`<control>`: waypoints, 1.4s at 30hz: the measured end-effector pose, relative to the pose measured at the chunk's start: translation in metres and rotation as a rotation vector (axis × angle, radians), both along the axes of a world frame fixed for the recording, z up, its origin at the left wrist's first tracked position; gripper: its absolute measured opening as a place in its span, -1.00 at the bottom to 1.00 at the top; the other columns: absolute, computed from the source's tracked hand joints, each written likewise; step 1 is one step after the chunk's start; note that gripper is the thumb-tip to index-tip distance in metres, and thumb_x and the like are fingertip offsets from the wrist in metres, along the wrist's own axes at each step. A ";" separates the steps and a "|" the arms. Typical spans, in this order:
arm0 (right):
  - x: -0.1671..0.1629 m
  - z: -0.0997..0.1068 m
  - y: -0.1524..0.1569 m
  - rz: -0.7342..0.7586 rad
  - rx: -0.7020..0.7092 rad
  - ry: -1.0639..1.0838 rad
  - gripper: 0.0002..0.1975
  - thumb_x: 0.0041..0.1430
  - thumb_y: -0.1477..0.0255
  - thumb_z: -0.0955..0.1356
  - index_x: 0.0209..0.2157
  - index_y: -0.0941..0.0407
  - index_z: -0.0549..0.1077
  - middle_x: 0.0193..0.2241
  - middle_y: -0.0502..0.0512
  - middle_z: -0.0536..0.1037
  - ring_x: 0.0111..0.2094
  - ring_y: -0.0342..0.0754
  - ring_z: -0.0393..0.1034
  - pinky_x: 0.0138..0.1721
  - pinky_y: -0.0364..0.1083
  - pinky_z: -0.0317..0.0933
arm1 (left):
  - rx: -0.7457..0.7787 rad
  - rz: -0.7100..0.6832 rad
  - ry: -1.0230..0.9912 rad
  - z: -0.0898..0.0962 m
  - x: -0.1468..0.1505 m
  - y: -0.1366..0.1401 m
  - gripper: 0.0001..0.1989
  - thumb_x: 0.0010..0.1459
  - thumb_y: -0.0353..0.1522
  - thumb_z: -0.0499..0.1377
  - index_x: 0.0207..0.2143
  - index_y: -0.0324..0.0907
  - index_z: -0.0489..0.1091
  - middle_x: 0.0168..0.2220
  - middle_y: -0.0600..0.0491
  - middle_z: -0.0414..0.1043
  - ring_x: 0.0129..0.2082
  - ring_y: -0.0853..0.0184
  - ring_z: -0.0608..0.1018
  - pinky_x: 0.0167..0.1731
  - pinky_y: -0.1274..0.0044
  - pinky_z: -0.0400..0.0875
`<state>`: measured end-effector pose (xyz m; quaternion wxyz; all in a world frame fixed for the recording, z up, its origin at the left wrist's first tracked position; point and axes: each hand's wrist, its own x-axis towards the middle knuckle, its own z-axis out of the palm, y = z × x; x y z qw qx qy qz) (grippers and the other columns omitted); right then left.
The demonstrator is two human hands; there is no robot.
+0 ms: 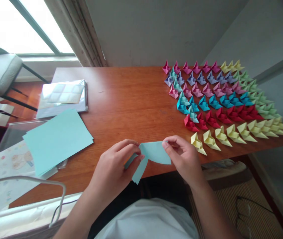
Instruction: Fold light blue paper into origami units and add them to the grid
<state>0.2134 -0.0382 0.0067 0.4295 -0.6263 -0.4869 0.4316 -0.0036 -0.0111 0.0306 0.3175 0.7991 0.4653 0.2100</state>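
A light aqua sheet of paper (156, 152), creased and partly folded, is held over the table's front edge. My left hand (117, 162) pinches its left part between thumb and fingers, where a flap hangs down. At the upper right corner, my right hand (184, 157) grips the paper between thumb and forefinger. Just right of that hand stands a row of pale yellow folded paper boats (221, 136). To the left lies a stack of aqua paper sheets (59, 141), the same colour as the held piece.
Rows of folded paper boats in red (222, 115), blue (215, 102), pink, purple and green cover the table's (121, 99) right side. A glossy flat pack (63, 98) lies at the left. A white cable (32, 179) crosses the lower left. A chair (0, 71) stands beyond.
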 end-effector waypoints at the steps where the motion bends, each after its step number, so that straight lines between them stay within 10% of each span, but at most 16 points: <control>1: 0.000 -0.003 0.001 0.002 0.000 -0.018 -0.82 0.27 0.28 0.38 -0.33 0.09 0.50 -0.39 0.01 0.56 -0.36 -0.09 0.48 -0.37 -0.18 0.33 | 0.067 -0.002 0.061 -0.004 -0.001 0.001 -0.90 0.33 -0.35 0.11 -0.24 -0.12 0.42 -0.14 0.05 0.54 -0.19 0.31 0.57 -0.21 0.52 0.39; 15: -0.005 -0.031 0.011 0.041 0.241 -0.652 -0.84 0.29 0.40 0.31 -0.36 0.10 0.49 -0.47 0.05 0.55 -0.44 -0.05 0.40 -0.37 -0.09 0.22 | 0.663 -0.202 0.572 -0.030 -0.003 -0.001 -0.74 0.27 -0.56 0.04 -0.08 -0.24 0.45 -0.15 -0.09 0.52 -0.22 0.20 0.52 -0.26 0.36 0.42; 33: 0.003 -0.025 0.007 0.123 0.168 -0.543 -0.92 0.21 0.38 0.40 -0.31 0.10 0.48 -0.48 0.00 0.48 -0.47 -0.09 0.35 -0.41 -0.10 0.23 | 0.714 -0.338 0.751 -0.026 -0.002 -0.004 -0.63 0.30 -0.57 0.00 0.14 -0.37 0.32 -0.33 0.02 0.41 -0.41 0.30 0.42 -0.44 0.40 0.24; 42: 0.011 -0.038 0.002 0.251 0.661 -0.749 -0.74 0.29 0.60 0.34 -0.08 0.04 0.55 -0.21 0.12 0.65 -0.17 0.04 0.50 -0.10 0.02 0.38 | 0.737 -0.325 0.748 -0.028 0.000 0.008 -0.69 0.35 -0.52 0.01 0.10 -0.29 0.34 -0.32 0.01 0.41 -0.39 0.30 0.43 -0.45 0.39 0.23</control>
